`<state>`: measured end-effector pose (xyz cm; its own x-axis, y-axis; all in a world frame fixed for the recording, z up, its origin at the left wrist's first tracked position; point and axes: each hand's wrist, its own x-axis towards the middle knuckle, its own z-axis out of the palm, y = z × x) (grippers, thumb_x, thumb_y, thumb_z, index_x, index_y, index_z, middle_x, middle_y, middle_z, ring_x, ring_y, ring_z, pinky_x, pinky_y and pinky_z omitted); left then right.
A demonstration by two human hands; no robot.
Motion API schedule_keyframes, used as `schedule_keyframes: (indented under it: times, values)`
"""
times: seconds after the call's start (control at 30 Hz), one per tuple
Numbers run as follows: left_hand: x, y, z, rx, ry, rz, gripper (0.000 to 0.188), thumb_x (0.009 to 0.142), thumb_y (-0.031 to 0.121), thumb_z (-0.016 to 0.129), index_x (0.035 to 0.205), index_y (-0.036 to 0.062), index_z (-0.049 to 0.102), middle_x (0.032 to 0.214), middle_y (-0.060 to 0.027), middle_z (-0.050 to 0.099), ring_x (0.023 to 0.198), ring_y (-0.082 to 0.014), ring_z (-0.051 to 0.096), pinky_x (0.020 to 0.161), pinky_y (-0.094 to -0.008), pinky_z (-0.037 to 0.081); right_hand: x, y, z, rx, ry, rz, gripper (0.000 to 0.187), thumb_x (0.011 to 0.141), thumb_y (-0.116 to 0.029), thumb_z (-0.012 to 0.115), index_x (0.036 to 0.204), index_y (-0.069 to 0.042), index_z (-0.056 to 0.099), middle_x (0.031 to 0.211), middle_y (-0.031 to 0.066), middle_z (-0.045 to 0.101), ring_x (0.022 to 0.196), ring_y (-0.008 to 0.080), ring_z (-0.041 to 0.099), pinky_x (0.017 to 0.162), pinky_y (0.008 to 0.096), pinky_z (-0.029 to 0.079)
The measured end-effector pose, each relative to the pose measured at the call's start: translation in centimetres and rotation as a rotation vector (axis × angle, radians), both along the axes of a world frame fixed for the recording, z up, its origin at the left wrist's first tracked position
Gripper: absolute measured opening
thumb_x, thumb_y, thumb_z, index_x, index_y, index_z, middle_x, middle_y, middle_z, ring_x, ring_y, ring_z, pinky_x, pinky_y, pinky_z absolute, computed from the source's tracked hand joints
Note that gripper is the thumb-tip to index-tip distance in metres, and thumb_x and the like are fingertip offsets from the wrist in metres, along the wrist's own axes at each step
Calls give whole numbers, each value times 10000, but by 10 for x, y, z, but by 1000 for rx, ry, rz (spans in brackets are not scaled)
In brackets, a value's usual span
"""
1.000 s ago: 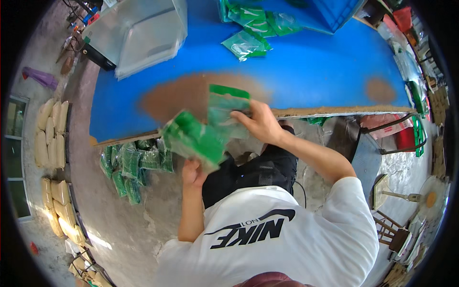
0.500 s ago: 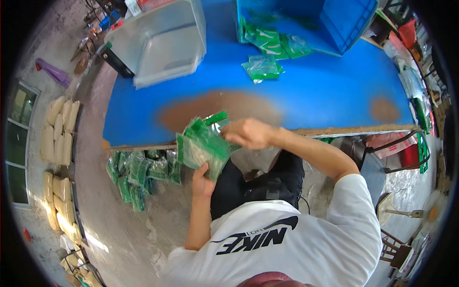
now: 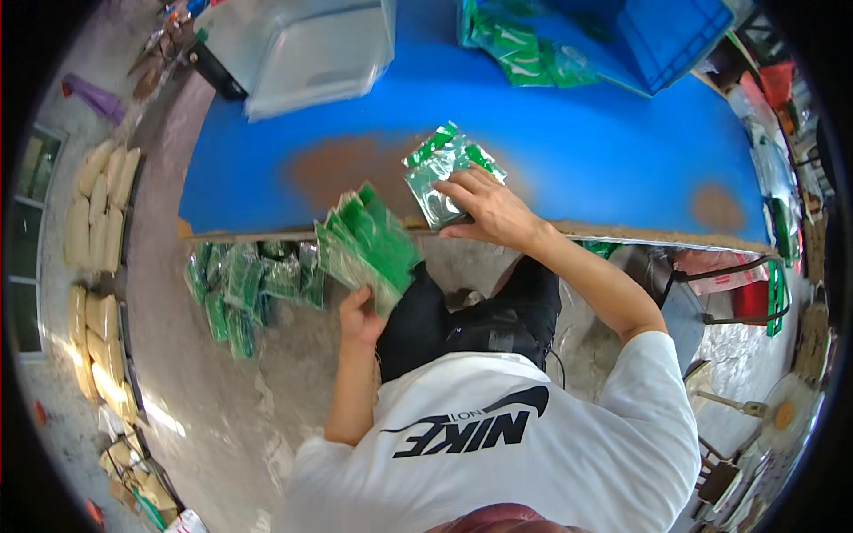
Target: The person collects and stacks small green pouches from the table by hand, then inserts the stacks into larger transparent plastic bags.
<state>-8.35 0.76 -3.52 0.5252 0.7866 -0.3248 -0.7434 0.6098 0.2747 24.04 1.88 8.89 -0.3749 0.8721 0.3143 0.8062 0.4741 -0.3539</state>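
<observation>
My left hand is closed around the lower end of a fanned stack of green and clear plastic packets, held up just in front of the table's near edge. My right hand lies with fingers stretched over a few clear packets with green ends, which rest near that edge. Its thumb sticks out beside their near corner. More green packets spill from the mouth of a blue plastic bin at the far side.
A translucent plastic bin lies at the far left of the blue table. Below the table edge hangs or lies a pile of green bagged packets. Tan sacks stand along the left wall. A fan is at right.
The loose packets in front of the blue bin now lie nearer me, under my right hand. My right hand has left the stack and opened; my left hand still holds the stack.
</observation>
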Motion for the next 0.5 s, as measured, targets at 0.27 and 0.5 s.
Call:
schedule_keyframes:
  times: [0.27, 0.5]
  values:
    - [27, 4, 33, 149, 99, -76, 581, 811, 7, 714, 1352, 9, 502, 1318, -105, 587, 1234, -288, 556, 1106, -465, 417, -18, -21, -14, 15, 217, 221, 324, 667, 68, 637, 949, -91, 609, 1351, 80, 586, 1412, 305, 404, 1184, 574, 255]
    - [45, -4, 36, 119, 111, -124, 576, 829, 9, 697, 1365, 15, 487, 1330, -108, 574, 1252, -284, 543, 1119, -464, 399, -21, -20, -14, 74, 244, 41, 408, 673, 91, 628, 1046, -74, 606, 1461, 147, 467, 1447, 390, 308, 1188, 592, 213]
